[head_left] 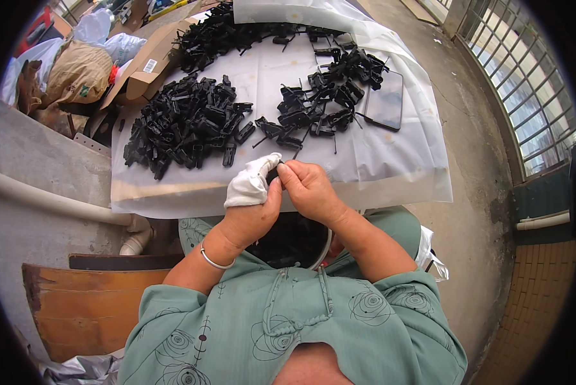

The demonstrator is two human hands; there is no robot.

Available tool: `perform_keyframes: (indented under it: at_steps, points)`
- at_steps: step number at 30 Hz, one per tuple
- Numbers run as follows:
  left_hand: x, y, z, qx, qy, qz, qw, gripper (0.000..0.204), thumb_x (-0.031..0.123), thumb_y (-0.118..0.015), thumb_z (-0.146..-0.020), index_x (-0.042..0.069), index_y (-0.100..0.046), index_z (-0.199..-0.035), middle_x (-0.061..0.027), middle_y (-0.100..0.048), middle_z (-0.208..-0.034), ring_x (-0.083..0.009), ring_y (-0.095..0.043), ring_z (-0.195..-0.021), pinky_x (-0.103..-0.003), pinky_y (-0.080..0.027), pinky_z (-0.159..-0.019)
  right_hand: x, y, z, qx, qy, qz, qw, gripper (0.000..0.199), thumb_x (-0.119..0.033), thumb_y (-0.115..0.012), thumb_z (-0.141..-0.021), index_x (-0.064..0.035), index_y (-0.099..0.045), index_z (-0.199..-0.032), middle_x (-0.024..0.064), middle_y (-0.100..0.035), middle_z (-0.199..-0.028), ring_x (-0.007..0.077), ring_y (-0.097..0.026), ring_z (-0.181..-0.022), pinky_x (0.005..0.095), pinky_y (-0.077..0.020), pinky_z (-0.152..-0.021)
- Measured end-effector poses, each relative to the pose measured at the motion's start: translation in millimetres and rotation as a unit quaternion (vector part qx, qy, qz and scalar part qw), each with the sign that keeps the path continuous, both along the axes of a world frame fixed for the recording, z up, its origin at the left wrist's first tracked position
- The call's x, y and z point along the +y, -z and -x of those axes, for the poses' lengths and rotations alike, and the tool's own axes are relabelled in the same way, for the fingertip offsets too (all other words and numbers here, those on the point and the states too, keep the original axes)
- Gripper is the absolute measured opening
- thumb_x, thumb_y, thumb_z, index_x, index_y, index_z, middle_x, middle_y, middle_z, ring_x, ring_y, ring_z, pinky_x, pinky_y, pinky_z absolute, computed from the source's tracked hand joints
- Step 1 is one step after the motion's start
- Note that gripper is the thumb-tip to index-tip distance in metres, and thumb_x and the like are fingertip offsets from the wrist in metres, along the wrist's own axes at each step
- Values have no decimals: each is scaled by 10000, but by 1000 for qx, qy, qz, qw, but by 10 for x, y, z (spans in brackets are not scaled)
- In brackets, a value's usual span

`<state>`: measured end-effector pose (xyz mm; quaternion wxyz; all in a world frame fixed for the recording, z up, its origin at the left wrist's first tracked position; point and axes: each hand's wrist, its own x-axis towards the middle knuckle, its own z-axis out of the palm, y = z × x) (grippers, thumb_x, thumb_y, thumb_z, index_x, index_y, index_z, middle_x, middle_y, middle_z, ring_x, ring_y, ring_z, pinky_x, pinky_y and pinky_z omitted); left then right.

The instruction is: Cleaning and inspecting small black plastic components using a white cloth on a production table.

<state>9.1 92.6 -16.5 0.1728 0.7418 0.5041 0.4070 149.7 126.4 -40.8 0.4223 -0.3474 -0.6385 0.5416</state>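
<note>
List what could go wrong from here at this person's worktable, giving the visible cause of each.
1. The small black part pinched between the left hand and right hand might slip, as white cloth covers the left fingertips and may dull their feel.
2. The phone could get scratched, since black plastic pieces lie right against it.
3. The loosely heaped left pile might slide if the plastic sheet is tugged.

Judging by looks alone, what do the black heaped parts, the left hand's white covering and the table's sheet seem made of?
Black parts: probably plastic, satin; crisp, moulded-looking edges suggest it.
White covering: likely fabric, matte, with soft folds.
Sheet: likely plastic film, faintly glossy, translucent and creased.
</note>
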Motion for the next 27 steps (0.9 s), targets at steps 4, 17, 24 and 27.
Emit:
perform_keyframes:
  at_steps: [4, 17, 24, 27]
  points:
    - [41, -72, -35, -96, 25, 47, 994, 312, 31, -559, -811, -43, -510, -1110, -128, -599, -922, -234, -589, -881, -303, -462, -814, 11, -42, -111, 3, 11, -41, 999, 230, -157, -488, -919, 2, -539, -761, 3, -489, -617, 78, -421, -581, 251, -386, -534]
    - [-12, -182, 53, -286, 58, 276, 916, 301, 73, -408, -919, 49, -384, -1218, -22, -525, -829, -33, -403, -531, -176, -351, -469, 71, -110, -225, -35, 18, -153, 987, 137, -112, -670, -775, 7, -612, -808, 55, -539, -612, 119, -478, -537, 262, -402, -512]
    - [-27, -168, 41, -275, 92, 353, 889, 258, 64, -431, -865, 47, -418, -1122, 4, -475, -790, -27, -383, -560, -173, -344, -485, 34, -185, -232, -67, -21, -55, 996, 166, -134, -587, -857, 0, -551, -765, 36, -462, -590, 98, -398, -538, 261, -372, -501]
    - [2, -139, 39, -308, 68, 330, 890, 237, 56, -444, -845, 35, -446, -1081, -18, -484, -805, -66, -435, -636, -207, -393, -555, 52, -104, -199, -42, -32, -154, 987, 207, -156, -526, -894, -4, -526, -754, 48, -440, -582, 118, -387, -541, 276, -371, -506]
